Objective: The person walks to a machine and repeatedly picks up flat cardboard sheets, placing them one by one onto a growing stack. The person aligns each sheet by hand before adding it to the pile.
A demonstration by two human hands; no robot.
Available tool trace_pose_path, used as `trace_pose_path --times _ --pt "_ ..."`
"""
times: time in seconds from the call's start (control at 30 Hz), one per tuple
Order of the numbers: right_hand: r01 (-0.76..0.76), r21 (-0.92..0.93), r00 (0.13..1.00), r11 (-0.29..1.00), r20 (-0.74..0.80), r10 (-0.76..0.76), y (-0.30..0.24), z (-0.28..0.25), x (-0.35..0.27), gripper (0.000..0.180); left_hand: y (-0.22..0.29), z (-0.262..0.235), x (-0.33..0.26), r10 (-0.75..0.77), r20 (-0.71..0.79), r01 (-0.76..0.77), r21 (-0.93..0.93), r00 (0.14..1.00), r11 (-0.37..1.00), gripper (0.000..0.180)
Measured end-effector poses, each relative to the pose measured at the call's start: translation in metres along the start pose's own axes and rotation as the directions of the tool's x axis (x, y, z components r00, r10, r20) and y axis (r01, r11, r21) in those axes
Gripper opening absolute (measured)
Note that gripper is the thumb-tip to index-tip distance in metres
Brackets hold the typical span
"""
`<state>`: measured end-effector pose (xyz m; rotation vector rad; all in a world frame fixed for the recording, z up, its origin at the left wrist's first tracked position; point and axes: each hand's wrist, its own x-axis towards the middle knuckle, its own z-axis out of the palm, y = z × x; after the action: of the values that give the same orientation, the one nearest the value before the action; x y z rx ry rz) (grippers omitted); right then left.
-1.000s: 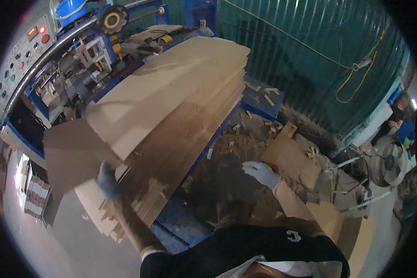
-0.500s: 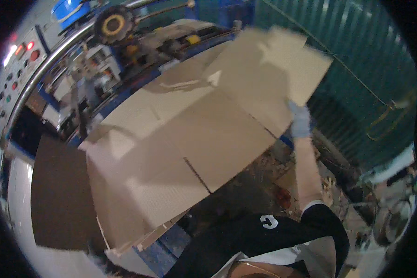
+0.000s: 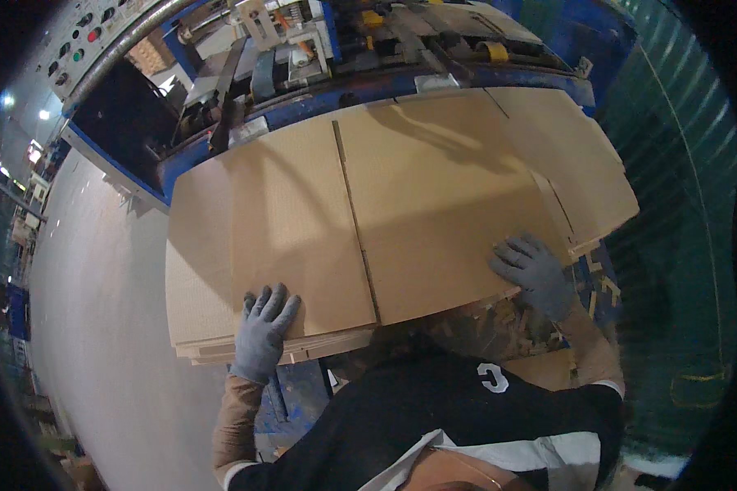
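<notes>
A large flat cardboard sheet, creased and slotted, lies on top of a stack of similar sheets in front of me. My left hand, in a grey glove, rests at the near left edge of the stack with its fingers spread over the top sheet. Near the right part of the front edge, my gloved right hand lies on the cardboard, fingers stretched out and palm down. Layered sheet edges show beneath the top sheet beside my left hand.
A blue machine with rollers and metal arms stands along the far side of the stack. Its control panel is at upper left. A green corrugated wall rises on the right. Cardboard scraps lie below the front edge.
The raised, tilted sheet has come down flat onto the stack. My right hand has moved from its right edge onto its near edge, and my left hand now lies spread on it.
</notes>
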<state>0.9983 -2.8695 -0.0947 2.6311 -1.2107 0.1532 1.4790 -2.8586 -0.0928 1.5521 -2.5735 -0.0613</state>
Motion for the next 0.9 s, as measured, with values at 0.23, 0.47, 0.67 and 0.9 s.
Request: trace_pose_path --times 0.23,0.47,0.67,0.9 --pt "0.039 0.183 0.989 0.982 0.132 -0.064 0.043 0.0 0.021 0.044 -0.006 -0.006 0.016 -0.029 0.12 0.027 0.018 0.992 0.999 0.053" --pt "-0.544 0.457 0.816 0.704 0.091 0.571 0.147 0.029 0.041 0.029 -0.096 -0.033 0.052 -0.604 0.313 0.593 -0.728 0.733 0.343 0.045" --pt "-0.673 0.252 0.729 0.695 0.068 0.681 0.224 0.108 0.069 0.03 -0.213 0.046 0.124 -0.657 0.04 0.65 -0.193 0.753 0.735 0.044" --pt "-0.649 0.399 0.699 0.648 -0.023 0.714 0.221 0.125 0.092 0.032 -0.183 0.045 0.138 -0.534 -0.328 0.51 -0.163 0.779 0.844 0.042"
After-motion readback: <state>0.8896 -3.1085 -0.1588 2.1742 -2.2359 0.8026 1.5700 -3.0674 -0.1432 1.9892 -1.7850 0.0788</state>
